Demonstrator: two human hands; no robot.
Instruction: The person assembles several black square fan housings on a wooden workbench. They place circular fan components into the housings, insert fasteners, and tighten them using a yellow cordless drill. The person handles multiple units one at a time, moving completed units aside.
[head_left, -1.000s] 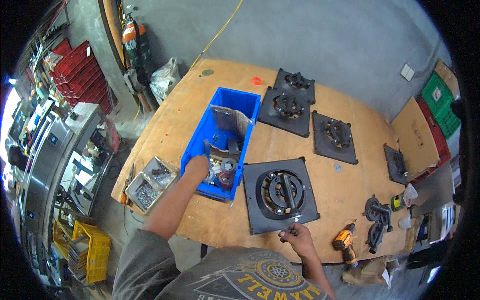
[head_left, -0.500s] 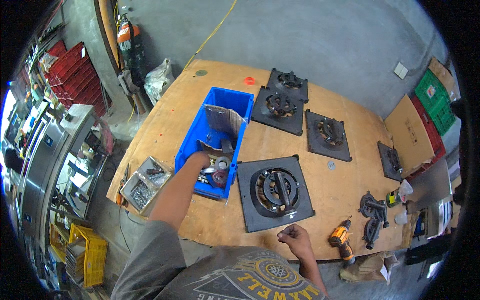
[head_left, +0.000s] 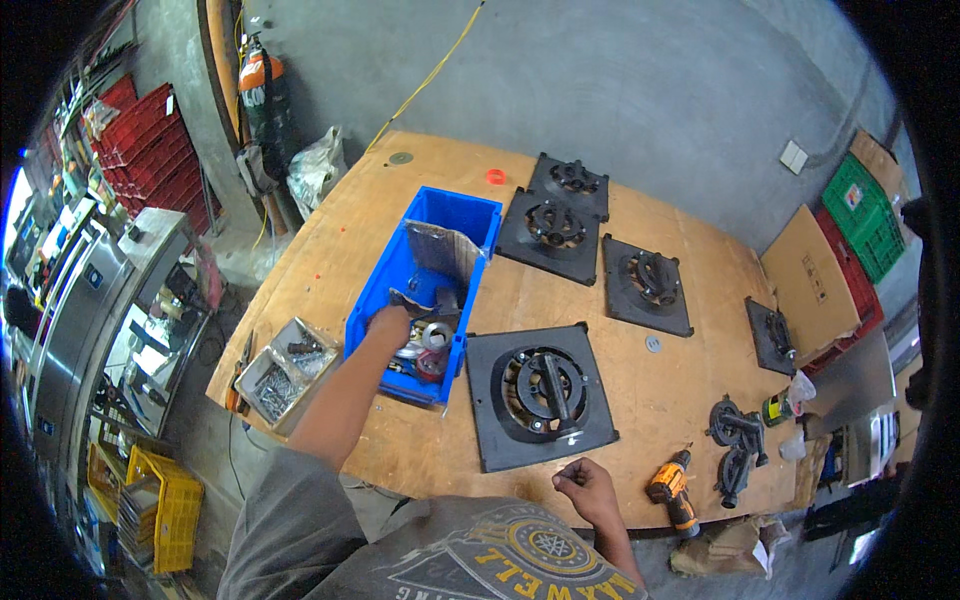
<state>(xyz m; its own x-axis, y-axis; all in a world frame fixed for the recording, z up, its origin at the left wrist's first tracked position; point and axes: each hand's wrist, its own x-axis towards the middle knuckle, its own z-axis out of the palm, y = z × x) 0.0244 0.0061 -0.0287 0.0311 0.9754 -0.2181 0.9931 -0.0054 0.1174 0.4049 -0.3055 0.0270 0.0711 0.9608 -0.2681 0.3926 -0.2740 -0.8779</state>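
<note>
**A:** Where are the hands right now?

**B:** The left hand point(head_left: 388, 325) is down inside the blue plastic bin point(head_left: 425, 290), left of centre in the frame, reaching into the loose metal parts point(head_left: 425, 350) at the bin's near end. The fingers curl down among the parts, but I cannot tell whether they have closed on anything. The right hand point(head_left: 585, 487) hangs at the lower centre, fingers pressed together in a loose fist just off the near table edge; if it holds something small, it is hidden.

**A:** And what is it working on?

**B:** Judging by position, the large black square plate point(head_left: 540, 395) just right of the bin, with its round ring fitting and a bar across the middle. It lies flat on the wooden table point(head_left: 330, 270).

**A:** How far along would you say things are?

**B:** Early to middle, I'd judge. Four more black plates point(head_left: 648, 283) lie toward the upper right, each with a fitting on it; whether they are finished I cannot tell. The orange cordless drill point(head_left: 672, 490) lies on the table near the right hand, not picked up, so any fastening on the near plate looks not yet done.

**A:** Anything else close by?

**B:** A small grey tray of screws point(head_left: 283, 372) at the left table edge, beside the bin.
</note>
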